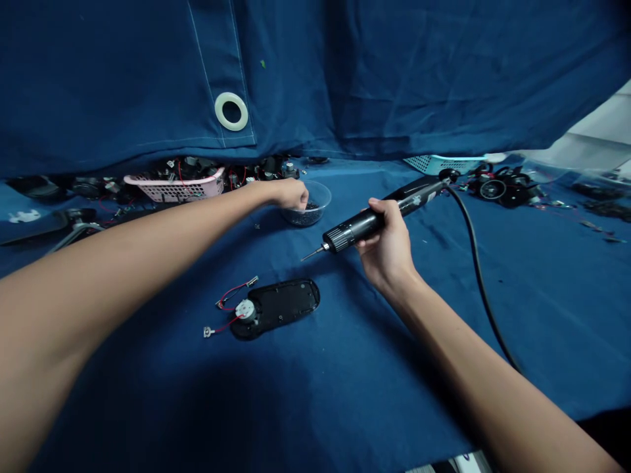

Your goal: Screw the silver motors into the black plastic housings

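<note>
Red leads (227, 324) splay from motor (245, 310) on black shell (290, 301), lying on bench (345, 387); stray tug could strain them. Left hand (294, 195) dips into clear tub (323, 209), fingers curled, cannot tell whether anything held; knocked rim could spill small dark bits (311, 206). Right hand (389, 246) grasps electric screwdriver (352, 230); dragging cable (475, 253) could swing tip (311, 253).

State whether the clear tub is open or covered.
Open: the clear tub shows no lid; the left hand reaches in beside dark pieces.

The left hand (294, 195) and the right hand (390, 246) were bare; behind them, slender bare forearms (473, 358) gradually widened.
</note>
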Demonstrator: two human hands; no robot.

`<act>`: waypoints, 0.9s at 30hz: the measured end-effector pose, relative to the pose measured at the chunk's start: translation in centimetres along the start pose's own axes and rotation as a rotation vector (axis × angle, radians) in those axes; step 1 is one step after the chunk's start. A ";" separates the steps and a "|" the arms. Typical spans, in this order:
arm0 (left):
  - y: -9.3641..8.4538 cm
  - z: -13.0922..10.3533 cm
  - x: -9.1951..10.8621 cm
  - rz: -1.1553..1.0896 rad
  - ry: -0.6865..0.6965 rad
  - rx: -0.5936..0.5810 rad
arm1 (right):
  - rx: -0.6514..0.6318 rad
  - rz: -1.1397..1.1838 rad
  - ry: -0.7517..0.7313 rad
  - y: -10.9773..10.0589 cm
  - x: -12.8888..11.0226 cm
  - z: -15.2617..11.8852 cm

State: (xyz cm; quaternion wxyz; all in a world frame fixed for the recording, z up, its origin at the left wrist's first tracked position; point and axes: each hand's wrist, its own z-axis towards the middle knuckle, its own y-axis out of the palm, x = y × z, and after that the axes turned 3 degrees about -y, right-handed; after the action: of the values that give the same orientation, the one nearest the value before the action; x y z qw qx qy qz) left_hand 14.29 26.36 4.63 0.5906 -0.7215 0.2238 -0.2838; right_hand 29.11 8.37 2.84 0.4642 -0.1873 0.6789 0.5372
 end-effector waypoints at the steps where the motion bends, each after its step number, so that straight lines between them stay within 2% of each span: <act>1: -0.2 -0.4 0.1 -0.021 0.010 0.055 | 0.001 0.005 0.005 0.0 0.0 0.0; 5: -0.1 -4.2 1.3 -0.123 0.023 0.327 | 0.026 0.018 0.031 -0.1 -0.3 0.0; 8: 1.2 -8.9 3.1 -0.299 0.035 0.612 | 0.043 0.025 0.025 -0.1 -0.5 -0.3; 11: 3.0 -14.1 5.3 -0.261 -0.001 0.763 | 0.044 0.027 0.020 0.0 -0.5 -0.7; 15: 5.4 -19.7 7.9 -0.126 -0.028 0.875 | 0.041 0.052 0.041 0.3 -0.2 -1.5; 18: 7.0 -22.4 8.8 -0.069 -0.031 0.939 | 0.041 0.079 0.065 0.5 0.1 -2.2; 22: 8.6 -24.1 9.0 -0.062 -0.043 0.975 | 0.027 0.078 0.085 0.7 0.6 -3.4; 27: 9.4 -24.6 9.3 -0.087 -0.028 0.937 | -0.015 0.063 0.053 0.8 0.8 -4.7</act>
State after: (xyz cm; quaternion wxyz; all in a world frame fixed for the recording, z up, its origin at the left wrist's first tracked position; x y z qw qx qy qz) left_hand 4.67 0.49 0.27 0.8432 -0.3896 0.0335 -0.3690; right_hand 26.05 4.58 2.59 0.4277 -0.1834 0.6924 0.5514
